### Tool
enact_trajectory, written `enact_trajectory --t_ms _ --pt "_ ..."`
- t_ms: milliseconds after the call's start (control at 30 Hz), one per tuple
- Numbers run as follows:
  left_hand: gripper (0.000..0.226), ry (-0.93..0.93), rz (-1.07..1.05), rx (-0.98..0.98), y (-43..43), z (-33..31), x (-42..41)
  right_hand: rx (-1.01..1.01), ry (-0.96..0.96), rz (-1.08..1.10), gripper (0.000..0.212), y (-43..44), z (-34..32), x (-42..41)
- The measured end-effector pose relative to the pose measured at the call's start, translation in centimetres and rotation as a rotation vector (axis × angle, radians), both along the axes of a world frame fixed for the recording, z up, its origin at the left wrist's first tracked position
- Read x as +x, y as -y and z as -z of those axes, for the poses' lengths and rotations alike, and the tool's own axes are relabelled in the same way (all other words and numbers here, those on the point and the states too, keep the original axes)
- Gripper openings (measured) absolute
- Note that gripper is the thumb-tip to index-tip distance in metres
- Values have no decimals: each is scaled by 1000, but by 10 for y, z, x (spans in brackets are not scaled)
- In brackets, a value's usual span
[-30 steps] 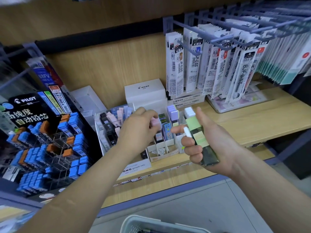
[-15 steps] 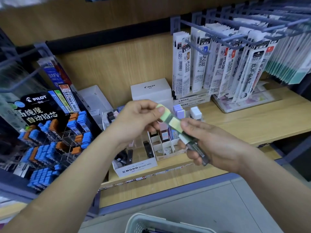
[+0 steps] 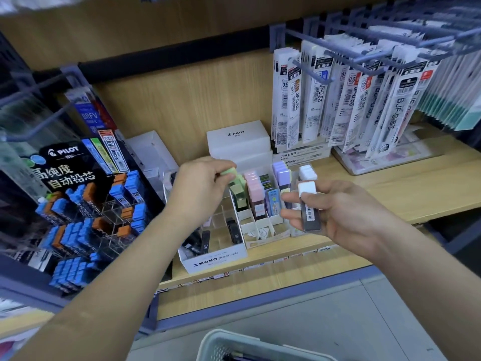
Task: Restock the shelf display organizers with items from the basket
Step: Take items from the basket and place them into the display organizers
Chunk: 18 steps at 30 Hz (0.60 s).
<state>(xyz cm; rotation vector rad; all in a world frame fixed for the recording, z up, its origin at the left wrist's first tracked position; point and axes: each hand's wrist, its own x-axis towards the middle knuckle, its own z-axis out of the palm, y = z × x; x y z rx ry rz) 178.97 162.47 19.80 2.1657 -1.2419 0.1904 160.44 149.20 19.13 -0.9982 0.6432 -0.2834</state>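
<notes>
My left hand (image 3: pixel 200 188) pinches a green-capped lead case (image 3: pixel 238 190) at its top, with its lower end in a slot of the white divided organizer (image 3: pixel 263 230) on the wooden shelf. Pink (image 3: pixel 253 187), dark and purple (image 3: pixel 281 173) cases stand in the neighbouring slots. To the right, my right hand (image 3: pixel 338 209) holds a white-capped dark lead case (image 3: pixel 308 207) upright between thumb and fingers. The white basket (image 3: pixel 221 342) shows at the bottom edge.
A MONO graph box (image 3: pixel 216 257) with a few black cases sits left of the organizer. A Pilot lead display (image 3: pixel 78 204) with blue and orange cases stands at the left. White Pilot boxes (image 3: pixel 238 142) sit behind. Refill packs (image 3: pixel 351 100) hang from hooks at the upper right.
My left hand took the green case from my right hand and moved it down into an organizer slot. My right hand now holds only a white-capped case.
</notes>
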Motion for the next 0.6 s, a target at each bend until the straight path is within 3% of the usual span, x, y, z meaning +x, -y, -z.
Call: enact_trajectory --t_ms 267,600 --pt "15 222 57 159 12 27 1 -12 37 -37 19 -1 0 -3" --pt "13 358 79 255 15 26 3 32 76 -78 16 -7 -1 -3"
